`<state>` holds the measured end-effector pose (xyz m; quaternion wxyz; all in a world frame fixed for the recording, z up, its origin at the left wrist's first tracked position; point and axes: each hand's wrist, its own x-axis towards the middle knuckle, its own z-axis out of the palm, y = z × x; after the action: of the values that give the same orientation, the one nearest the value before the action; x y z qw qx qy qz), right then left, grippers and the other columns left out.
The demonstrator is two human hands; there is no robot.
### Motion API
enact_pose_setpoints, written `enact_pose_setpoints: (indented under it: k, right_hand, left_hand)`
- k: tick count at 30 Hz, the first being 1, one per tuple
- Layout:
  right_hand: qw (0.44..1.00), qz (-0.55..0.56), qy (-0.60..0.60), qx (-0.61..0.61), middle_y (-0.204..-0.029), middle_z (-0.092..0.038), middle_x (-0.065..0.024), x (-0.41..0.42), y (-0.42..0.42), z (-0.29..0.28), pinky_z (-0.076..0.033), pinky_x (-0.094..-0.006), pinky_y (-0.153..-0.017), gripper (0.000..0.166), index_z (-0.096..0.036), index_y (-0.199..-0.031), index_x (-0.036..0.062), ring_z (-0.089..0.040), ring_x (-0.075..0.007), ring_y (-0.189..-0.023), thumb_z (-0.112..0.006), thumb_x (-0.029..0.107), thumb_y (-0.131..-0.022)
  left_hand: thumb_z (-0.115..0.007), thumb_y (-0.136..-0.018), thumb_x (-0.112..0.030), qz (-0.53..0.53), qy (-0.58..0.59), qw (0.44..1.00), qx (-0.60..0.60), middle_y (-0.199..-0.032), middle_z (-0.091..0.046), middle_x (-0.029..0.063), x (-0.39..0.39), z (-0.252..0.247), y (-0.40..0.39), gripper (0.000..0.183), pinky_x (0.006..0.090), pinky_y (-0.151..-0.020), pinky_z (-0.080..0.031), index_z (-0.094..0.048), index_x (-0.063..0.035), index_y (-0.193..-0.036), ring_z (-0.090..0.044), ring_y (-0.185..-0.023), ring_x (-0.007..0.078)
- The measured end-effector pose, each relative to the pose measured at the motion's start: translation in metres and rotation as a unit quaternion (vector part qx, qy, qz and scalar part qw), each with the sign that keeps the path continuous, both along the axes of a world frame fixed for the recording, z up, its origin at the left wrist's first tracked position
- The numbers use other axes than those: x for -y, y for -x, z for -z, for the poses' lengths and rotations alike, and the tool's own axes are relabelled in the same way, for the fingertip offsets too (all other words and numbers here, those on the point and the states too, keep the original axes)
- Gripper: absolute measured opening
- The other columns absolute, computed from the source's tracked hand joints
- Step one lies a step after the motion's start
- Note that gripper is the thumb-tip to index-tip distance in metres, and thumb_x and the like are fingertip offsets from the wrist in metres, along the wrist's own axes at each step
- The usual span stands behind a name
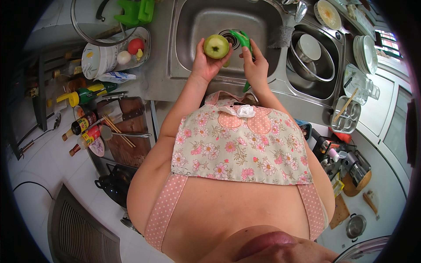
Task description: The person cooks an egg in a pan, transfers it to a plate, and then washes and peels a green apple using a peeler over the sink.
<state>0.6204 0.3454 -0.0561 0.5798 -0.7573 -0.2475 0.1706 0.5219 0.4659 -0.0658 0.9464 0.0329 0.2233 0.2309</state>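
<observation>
Above the sink (200, 23), my left hand (208, 67) cradles a green apple (215, 46) from below and behind. Pale flesh shows in a peeled ring around the apple's dark end, while the sides look green. My right hand (257, 65) grips a green peeler (244, 39), its head pointing up and left. The peeler sits just right of the apple, apart from it. A green end (246, 86) shows below my right wrist, probably the peeler's handle. Beneath my hands lies a small green scrap (226, 63), perhaps peel, near the drain (235, 41).
To the right, a second basin (292, 88) holds a metal bowl (324, 74) and a white bowl (309, 47). Stacked plates (368, 54) stand beyond. On the left are a tray with a tomato (136, 46) and onion (123, 57), several bottles, and a cutting board (128, 144) with a knife.
</observation>
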Motion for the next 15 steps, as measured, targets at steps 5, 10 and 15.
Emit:
enact_pose_setpoints:
  k: [5,10,15]
  right_hand:
    - [0.995,0.002,0.097,-0.012,-0.074,-0.065,-0.0142,0.002,-0.001,-0.011,-0.047,-0.0276,-0.064,0.048,-0.052,-0.124,-0.003,-0.06,-0.0165,-0.064,-0.058,0.03,-0.089]
    - [0.996,-0.02,0.073,-0.05,-0.074,-0.065,-0.012,0.005,0.003,-0.017,-0.047,-0.0282,-0.063,0.048,-0.052,-0.124,-0.0029,-0.06,-0.0147,-0.065,-0.059,0.029,-0.089]
    - [0.996,-0.055,0.015,0.07,-0.083,-0.065,-0.015,0.009,0.025,-0.034,-0.048,-0.0289,-0.065,0.046,-0.052,-0.125,-0.0012,-0.061,-0.0161,-0.071,-0.06,0.025,-0.088]
  left_hand:
    - [-0.043,-0.092,-0.048,-0.019,0.055,0.998,0.01,-0.115,-0.052,0.0204,-0.004,0.001,-0.001,0.055,0.0494,-0.095,-0.047,-0.046,0.0007,-0.117,-0.053,-0.108,0.0368]
    - [-0.044,-0.091,-0.05,-0.044,0.02,0.999,-0.016,-0.114,-0.053,0.0191,-0.009,0.004,-0.002,0.056,0.0488,-0.094,-0.047,-0.046,0.0,-0.117,-0.052,-0.106,0.0358]
    - [-0.039,-0.093,-0.049,-0.034,0.043,0.998,-0.007,-0.12,-0.05,0.0162,-0.008,0.006,-0.001,0.053,0.0512,-0.098,-0.04,-0.048,-0.0043,-0.12,-0.046,-0.114,0.0351]
